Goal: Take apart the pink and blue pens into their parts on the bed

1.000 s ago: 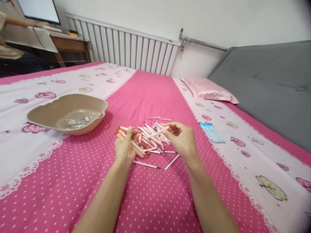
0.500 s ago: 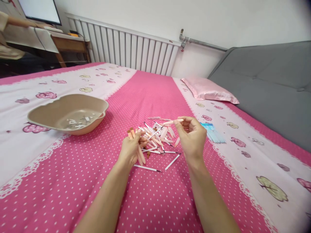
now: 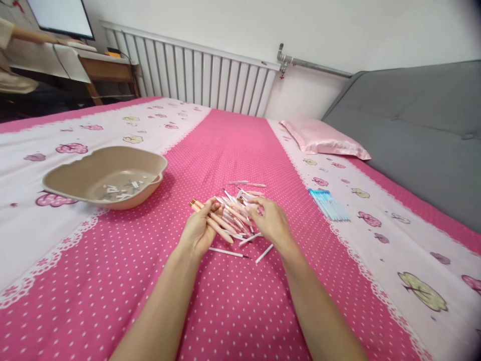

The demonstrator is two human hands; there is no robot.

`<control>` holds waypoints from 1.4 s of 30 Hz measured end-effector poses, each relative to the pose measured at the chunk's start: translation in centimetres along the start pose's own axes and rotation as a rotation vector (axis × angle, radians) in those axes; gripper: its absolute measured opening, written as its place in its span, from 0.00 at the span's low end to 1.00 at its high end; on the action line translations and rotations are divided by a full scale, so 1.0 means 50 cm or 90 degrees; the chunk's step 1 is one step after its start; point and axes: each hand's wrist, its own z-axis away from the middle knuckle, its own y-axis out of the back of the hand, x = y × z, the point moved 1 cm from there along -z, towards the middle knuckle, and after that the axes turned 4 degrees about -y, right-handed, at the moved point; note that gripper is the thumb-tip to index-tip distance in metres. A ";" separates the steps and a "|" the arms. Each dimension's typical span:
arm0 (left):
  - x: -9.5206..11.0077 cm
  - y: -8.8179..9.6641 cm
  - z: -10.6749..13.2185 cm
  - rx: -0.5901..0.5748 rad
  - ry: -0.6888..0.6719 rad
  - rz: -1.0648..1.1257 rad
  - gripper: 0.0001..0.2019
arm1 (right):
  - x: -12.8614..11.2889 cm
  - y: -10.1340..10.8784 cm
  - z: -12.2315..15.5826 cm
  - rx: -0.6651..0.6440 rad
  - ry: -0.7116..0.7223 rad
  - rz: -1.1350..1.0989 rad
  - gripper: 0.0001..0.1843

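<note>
My left hand is closed around several pink pen barrels, their brown ends poking out at the upper left. Under and between both hands lies a loose heap of pen parts, pink barrels mixed with thin white refills. My right hand reaches into the right side of this heap with its fingers drawn together; what they grip is hidden. Close to me, a white refill with a dark tip lies on the bedspread, and another white refill is below my right hand.
Left of the heap stands a beige basin with small white pieces inside. A row of light-blue pens lies to the right. Farther off are a pink pillow, a grey headboard, a radiator and a person's arm at a desk.
My right hand has moved left and down into the heap; the pink barrel it held up no longer shows there. The barrels in my left hand have swung to a flatter slant.
</note>
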 end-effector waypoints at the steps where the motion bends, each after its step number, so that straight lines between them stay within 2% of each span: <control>1: 0.001 -0.001 0.001 -0.010 -0.006 0.011 0.10 | -0.010 0.004 0.005 -0.025 0.015 -0.006 0.11; 3: 0.003 -0.003 0.002 -0.034 -0.025 0.028 0.10 | -0.027 0.007 0.014 -0.128 0.024 -0.056 0.14; 6: 0.005 -0.006 0.006 -0.065 -0.043 0.044 0.10 | -0.043 -0.005 0.027 -0.326 0.017 -0.177 0.18; 8: 0.005 -0.007 0.009 -0.079 -0.046 0.046 0.10 | -0.046 -0.015 0.031 -0.399 -0.010 -0.268 0.17; 14: 0.000 -0.005 0.016 -0.205 -0.079 -0.047 0.08 | -0.038 -0.008 0.024 -0.417 -0.206 -0.518 0.16; 22: 0.005 -0.003 0.024 -0.306 -0.092 -0.059 0.11 | -0.028 0.011 0.019 -0.546 -0.263 -0.649 0.16; 27: 0.008 -0.004 0.026 -0.326 -0.120 -0.065 0.12 | -0.028 0.010 0.018 -0.596 -0.265 -0.684 0.15; 30: 0.006 -0.002 0.021 -0.298 -0.150 -0.078 0.11 | -0.031 0.005 0.019 -0.587 -0.252 -0.676 0.16; 33: 0.003 0.001 0.016 -0.258 -0.180 -0.085 0.12 | -0.036 -0.003 0.020 -0.527 -0.227 -0.638 0.18; 37: 0.004 0.004 0.011 -0.214 -0.212 -0.094 0.13 | -0.041 -0.014 0.021 -0.366 -0.141 -0.503 0.16; 42: 0.004 0.006 0.006 -0.179 -0.198 -0.097 0.14 | -0.045 -0.017 0.023 -0.160 -0.060 -0.340 0.14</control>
